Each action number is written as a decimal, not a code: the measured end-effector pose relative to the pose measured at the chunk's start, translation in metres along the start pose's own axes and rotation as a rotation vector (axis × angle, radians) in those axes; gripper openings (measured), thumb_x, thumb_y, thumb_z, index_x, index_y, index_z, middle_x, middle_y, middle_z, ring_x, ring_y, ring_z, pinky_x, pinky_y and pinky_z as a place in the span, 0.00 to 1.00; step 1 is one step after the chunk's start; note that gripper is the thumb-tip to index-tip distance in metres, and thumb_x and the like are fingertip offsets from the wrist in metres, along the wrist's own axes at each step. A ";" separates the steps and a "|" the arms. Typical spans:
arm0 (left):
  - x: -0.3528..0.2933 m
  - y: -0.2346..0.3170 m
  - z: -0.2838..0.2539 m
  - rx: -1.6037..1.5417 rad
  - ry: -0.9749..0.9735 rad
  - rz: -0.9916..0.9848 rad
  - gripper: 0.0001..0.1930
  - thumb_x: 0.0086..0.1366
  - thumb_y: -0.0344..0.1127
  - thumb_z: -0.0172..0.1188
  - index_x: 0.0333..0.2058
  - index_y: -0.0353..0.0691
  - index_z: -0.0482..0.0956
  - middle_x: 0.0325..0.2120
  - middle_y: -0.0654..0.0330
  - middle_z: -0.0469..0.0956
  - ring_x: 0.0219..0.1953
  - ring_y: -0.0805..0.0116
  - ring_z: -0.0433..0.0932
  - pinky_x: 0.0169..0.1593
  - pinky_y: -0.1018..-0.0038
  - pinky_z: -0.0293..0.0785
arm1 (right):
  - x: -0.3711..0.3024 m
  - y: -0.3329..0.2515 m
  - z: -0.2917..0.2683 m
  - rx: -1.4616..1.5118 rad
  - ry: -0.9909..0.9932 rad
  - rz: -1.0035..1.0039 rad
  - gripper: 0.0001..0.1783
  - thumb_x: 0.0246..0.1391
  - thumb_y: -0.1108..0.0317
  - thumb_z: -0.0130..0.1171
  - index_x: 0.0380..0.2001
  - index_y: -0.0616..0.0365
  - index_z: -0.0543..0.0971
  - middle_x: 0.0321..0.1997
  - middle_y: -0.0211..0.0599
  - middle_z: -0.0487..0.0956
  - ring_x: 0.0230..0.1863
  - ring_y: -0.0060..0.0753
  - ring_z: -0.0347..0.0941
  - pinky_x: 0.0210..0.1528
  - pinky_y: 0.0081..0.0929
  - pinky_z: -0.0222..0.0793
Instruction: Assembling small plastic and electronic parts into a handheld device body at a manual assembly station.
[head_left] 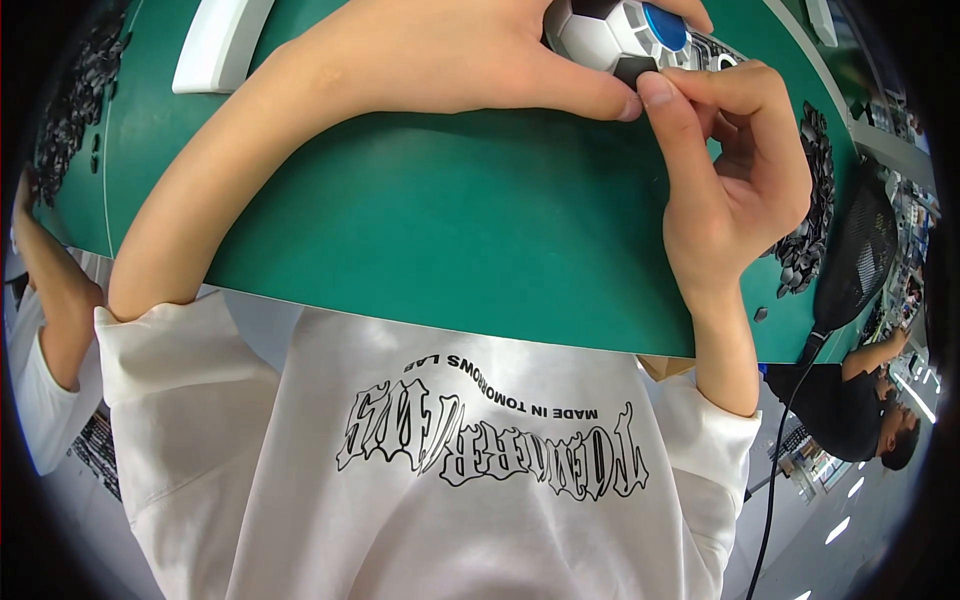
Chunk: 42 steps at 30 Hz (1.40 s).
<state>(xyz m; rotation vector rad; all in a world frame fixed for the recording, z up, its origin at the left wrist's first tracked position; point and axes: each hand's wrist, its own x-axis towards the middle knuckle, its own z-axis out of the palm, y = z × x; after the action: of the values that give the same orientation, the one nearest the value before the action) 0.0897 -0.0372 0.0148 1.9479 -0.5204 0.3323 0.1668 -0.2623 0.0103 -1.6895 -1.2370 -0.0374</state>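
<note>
At the top of the view is a white ball-shaped casing (597,40) patterned like a football, with dark panels and a round blue part (664,27). My left hand (470,60) is wrapped around it from the left, the thumb lying along its near side. A small black flat-sided piece (634,69) sits at the casing's near face. My right hand (745,160) pinches this piece between thumb and forefinger, its other fingers curled in. The far side of the casing is out of view.
Black pieces lie in a heap (810,220) at the right of the green table (450,220) and in another (80,110) at the far left. A white curved part (222,45) rests at upper left. A black mesh object (858,250) with a cable stands right. Other people sit on both sides.
</note>
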 end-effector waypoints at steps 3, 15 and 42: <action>0.001 -0.002 0.002 -0.041 0.021 -0.013 0.31 0.54 0.34 0.73 0.58 0.34 0.77 0.46 0.49 0.83 0.45 0.56 0.83 0.49 0.67 0.79 | 0.000 -0.002 0.007 0.014 0.050 0.060 0.07 0.56 0.85 0.66 0.36 0.67 0.79 0.32 0.29 0.77 0.28 0.13 0.67 0.32 0.14 0.64; 0.005 0.025 -0.007 -0.084 -0.050 -0.076 0.35 0.52 0.35 0.73 0.58 0.29 0.75 0.42 0.49 0.84 0.42 0.66 0.82 0.48 0.72 0.77 | 0.012 -0.007 0.001 -0.181 -0.065 -0.168 0.09 0.54 0.85 0.66 0.39 0.70 0.81 0.35 0.34 0.80 0.30 0.17 0.73 0.30 0.14 0.70; 0.017 0.011 -0.018 0.275 0.044 -0.235 0.29 0.48 0.31 0.75 0.52 0.34 0.79 0.45 0.55 0.80 0.47 0.66 0.78 0.54 0.73 0.73 | -0.039 -0.036 -0.138 -0.561 -0.195 0.407 0.12 0.48 0.79 0.69 0.38 0.58 0.85 0.33 0.28 0.82 0.28 0.19 0.75 0.28 0.17 0.66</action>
<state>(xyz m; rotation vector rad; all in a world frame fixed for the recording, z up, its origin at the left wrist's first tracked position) 0.0994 -0.0285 0.0387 2.2368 -0.2211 0.3074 0.1891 -0.3890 0.0831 -2.4594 -1.0538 0.0308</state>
